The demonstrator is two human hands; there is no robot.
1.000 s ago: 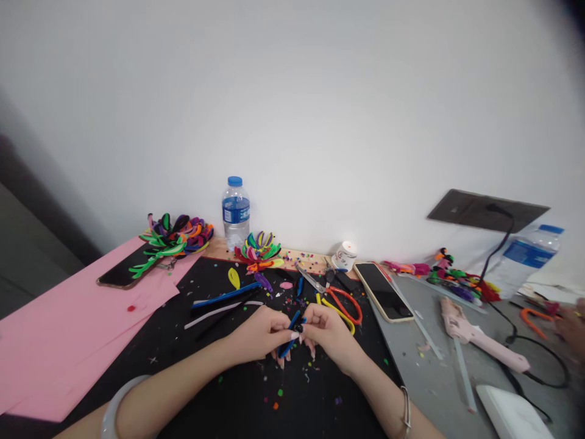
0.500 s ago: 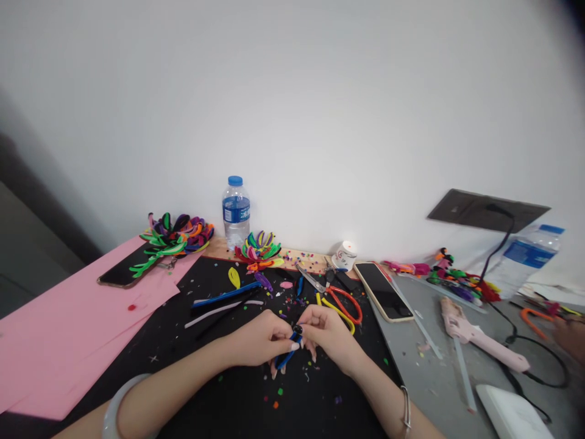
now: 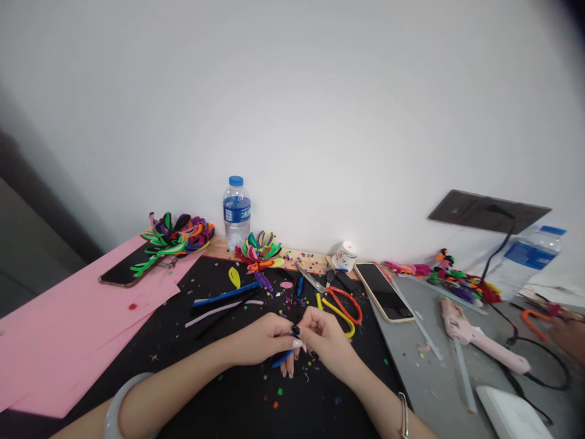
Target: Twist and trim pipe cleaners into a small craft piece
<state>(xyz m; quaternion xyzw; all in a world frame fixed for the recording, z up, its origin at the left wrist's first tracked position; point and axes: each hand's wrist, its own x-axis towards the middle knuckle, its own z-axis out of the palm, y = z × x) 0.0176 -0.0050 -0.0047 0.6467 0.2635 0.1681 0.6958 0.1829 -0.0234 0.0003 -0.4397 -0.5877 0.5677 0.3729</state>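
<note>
My left hand (image 3: 265,339) is closed, thumb against fingers, on a blue pipe cleaner (image 3: 282,358) with a small black piece (image 3: 295,330) at its upper end. My right hand (image 3: 325,341) pinches the same piece near the black end, its fingertips meeting those of my left hand. Fingers hide much of the piece. Just beyond my right hand lie orange-handled scissors (image 3: 347,306) and a bent yellow pipe cleaner (image 3: 339,316). Blue pipe cleaners (image 3: 227,295) and a pale lilac one (image 3: 223,313) rest on the black mat (image 3: 183,372) past my left hand.
A water bottle (image 3: 236,213), colourful pipe-cleaner bundles (image 3: 258,250) and a paper cup (image 3: 344,256) line the wall. A phone (image 3: 384,292) and a pink glue gun (image 3: 484,341) lie rightward. Pink sheets (image 3: 77,335) cover the left. Another person's hand (image 3: 567,335) shows at far right.
My hands have drawn closer together around the blue piece, and less of it shows. My right wrist has shifted slightly left. Objects on the table stay as they were.
</note>
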